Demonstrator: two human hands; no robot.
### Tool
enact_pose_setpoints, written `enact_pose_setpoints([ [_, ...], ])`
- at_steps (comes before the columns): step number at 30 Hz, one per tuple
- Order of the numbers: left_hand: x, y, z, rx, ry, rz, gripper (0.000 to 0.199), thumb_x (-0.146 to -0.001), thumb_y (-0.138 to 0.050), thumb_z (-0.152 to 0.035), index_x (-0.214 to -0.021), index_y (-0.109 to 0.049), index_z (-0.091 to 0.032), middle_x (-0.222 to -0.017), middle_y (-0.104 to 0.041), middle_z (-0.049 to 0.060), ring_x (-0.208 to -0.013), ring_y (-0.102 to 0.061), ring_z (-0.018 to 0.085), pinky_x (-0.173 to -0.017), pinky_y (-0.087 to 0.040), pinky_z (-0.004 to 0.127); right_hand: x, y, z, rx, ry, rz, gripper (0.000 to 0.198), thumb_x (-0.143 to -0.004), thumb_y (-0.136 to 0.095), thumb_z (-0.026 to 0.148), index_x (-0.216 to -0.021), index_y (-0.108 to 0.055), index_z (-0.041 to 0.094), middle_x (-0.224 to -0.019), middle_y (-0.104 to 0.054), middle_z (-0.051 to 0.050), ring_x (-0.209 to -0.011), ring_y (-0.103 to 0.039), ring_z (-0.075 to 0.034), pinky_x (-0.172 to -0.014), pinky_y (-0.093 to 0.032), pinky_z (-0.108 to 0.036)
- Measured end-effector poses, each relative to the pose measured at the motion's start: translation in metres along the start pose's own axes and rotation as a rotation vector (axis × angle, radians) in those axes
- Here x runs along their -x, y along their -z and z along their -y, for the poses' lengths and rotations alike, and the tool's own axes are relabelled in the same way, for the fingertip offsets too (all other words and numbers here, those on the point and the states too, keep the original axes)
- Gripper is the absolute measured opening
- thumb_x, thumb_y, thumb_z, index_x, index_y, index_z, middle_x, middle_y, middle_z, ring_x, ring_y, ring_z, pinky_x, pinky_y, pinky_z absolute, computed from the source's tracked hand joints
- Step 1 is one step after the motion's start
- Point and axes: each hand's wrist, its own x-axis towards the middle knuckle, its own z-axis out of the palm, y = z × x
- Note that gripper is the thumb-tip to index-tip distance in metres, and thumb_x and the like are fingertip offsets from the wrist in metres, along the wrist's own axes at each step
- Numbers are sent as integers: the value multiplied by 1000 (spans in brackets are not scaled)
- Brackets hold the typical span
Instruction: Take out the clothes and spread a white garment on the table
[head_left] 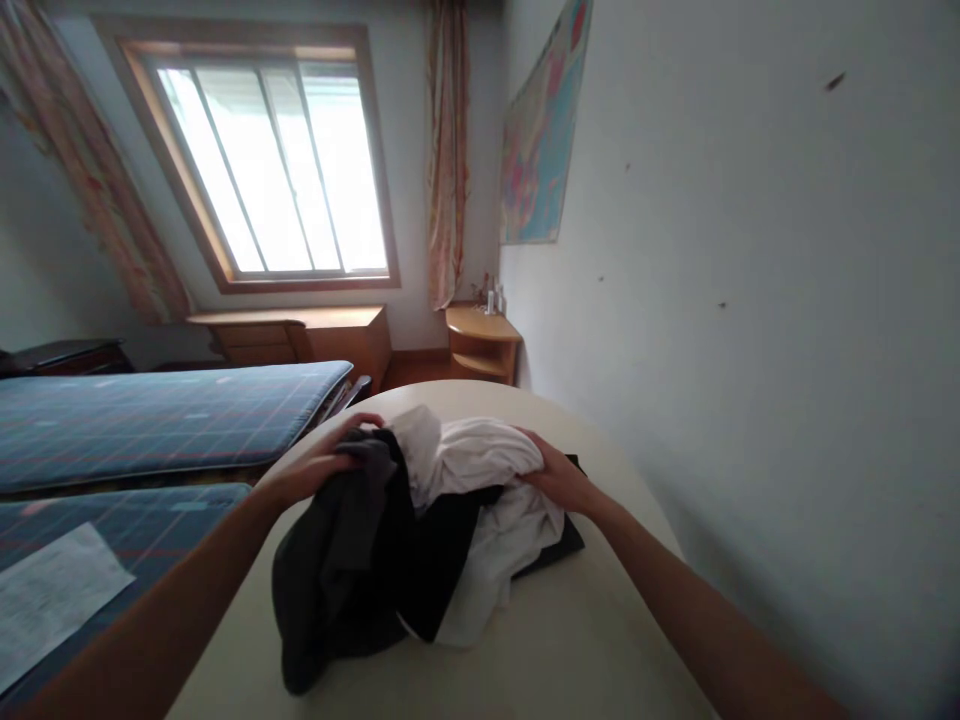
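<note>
A heap of crumpled clothes lies on a pale round-ended table (600,620). On its left side is a dark grey and black garment (330,560), whose exact kind I cannot tell. My left hand (326,465) grips its upper edge, thumb and fingers closed on the cloth. A white garment (480,455) is bunched up on the right side, partly over and under black cloth. My right hand (551,472) holds a fold of it, with some fingertips hidden. Dark cloth (555,548) sticks out under the white one at the right.
A bare wall (750,250) runs close along the right of the table. Two plaid mattresses (172,415) lie to the left, the nearer one with a paper sheet (56,590) on it. Beyond stand a wooden desk (337,318) and a corner shelf (480,322) below a window.
</note>
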Motion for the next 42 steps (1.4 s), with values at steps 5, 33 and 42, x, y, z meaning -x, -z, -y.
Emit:
enact_pose_setpoints([
  [5, 12, 1, -34, -91, 34, 289, 71, -72, -55, -21, -143, -48, -23, -138, -58, 3, -124, -54, 25, -107, -40, 32, 37, 15, 10, 101, 0, 48, 68, -70, -50, 6, -136, -53, 21, -136, -59, -10, -124, -55, -25, -109, -39, -42],
  [33, 91, -138, 47, -957, 93, -314, 114, -58, -53, 4, -156, -18, -42, -167, -2, 6, -145, -31, 39, -106, -44, 50, 76, -74, -30, 733, 111, -70, 99, -84, -68, 35, -160, -5, 31, -165, 1, -13, -150, -11, -42, -107, -40, -62],
  [42, 38, -104, 53, -725, 393, -474, 82, -69, -51, 0, -146, -44, -28, -162, -24, 8, -140, -39, 34, -93, -56, 40, -62, -108, -74, 463, 80, -136, 121, -75, -73, 49, -158, 8, 16, -159, -21, -23, -147, -24, -37, -119, -26, -54],
])
